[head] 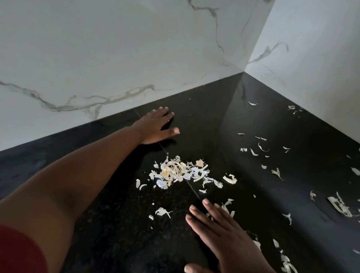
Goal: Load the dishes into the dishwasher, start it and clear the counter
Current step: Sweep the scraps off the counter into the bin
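- The wall (109, 46) was white marble with grey veins; it met a second wall panel (319, 47) in a corner at upper right.
- The desk (96, 233) was black and glossy, running into that corner, with a thin seam line crossing it between the two hands.
- The left arm, in a red sleeve (15, 257), reached far across the desk toward the wall.
- The right hand (225, 239) lay flat near the bottom edge, fingers straight and spread, holding nothing; some peels lay just beside its fingertips.
- The left hand (156, 127) lay flat close to the wall, fingers extended, thumb out, holding nothing.
- The pile (180, 171) of pale peels lay on the desk between the two hands, touching neither.
- Loose peels (341, 206) were scattered over the right part of the desk, up to the corner.
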{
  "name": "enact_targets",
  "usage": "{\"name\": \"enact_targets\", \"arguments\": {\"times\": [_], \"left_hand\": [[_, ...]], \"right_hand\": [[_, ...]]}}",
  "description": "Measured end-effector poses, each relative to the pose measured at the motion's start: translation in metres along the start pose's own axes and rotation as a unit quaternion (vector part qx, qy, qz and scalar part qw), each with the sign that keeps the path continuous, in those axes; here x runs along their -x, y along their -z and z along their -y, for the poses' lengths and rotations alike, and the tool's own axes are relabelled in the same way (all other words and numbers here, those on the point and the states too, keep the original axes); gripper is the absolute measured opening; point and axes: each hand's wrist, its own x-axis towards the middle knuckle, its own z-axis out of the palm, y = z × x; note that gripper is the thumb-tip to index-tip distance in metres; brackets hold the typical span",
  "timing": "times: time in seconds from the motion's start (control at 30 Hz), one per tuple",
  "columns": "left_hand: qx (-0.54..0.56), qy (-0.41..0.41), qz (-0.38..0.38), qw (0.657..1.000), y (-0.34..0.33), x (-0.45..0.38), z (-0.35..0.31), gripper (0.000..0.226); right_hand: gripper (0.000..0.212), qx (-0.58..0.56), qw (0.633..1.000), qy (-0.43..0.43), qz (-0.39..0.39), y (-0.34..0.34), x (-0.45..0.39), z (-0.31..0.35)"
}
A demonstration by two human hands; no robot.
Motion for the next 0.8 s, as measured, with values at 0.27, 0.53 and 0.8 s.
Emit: {"name": "enact_targets", "arguments": {"times": [0.27, 0.53, 0.8], "left_hand": [[0.12, -0.165, 0.072, 0.976, -0.028, 0.09, -0.089, 0.089], [0.422, -0.039, -0.034, 0.905, 0.001, 0.133, -0.107, 0.098], [-0.039, 0.108, 0.028, 0.993, -0.026, 0.208, -0.02, 0.116]], "right_hand": [[0.078, -0.088, 0.996, -0.011, -0.027, 0.002, 0.004, 0.003], [0.072, -0.162, 0.98, -0.057, -0.105, 0.007, 0.011, 0.007], [0.065, -0.182, 0.97, -0.04, -0.155, 0.0, 0.012, 0.005]]}}
